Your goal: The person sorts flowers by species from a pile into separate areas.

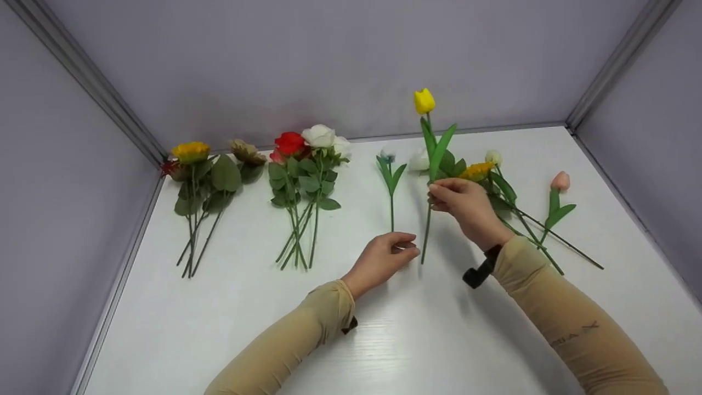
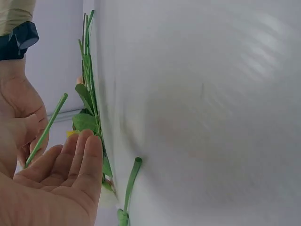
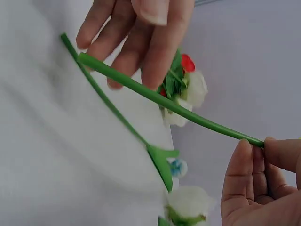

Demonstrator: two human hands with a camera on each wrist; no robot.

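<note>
A yellow tulip (image 1: 424,102) stands nearly upright, raised above the white table. My right hand (image 1: 466,208) pinches its green stem (image 3: 155,96) between thumb and fingertips, below the leaves. Close to the stem's lower end is my left hand (image 1: 381,258), its fingers extended and loosely bent with nothing held. In the left wrist view its palm (image 2: 66,188) shows bare, with the cut stem end beyond the thumb. A blue-and-white tulip (image 1: 388,156) lies on the table beyond the left hand, its lower stem partly hidden by that hand in the head view.
Left on the table lies a bunch with a yellow sunflower (image 1: 190,152). Beside it lie red (image 1: 289,143) and white roses (image 1: 318,136). To the right, crossed stems include another sunflower (image 1: 476,170) and a pink tulip (image 1: 560,181). Grey panels (image 1: 351,66) wall the table.
</note>
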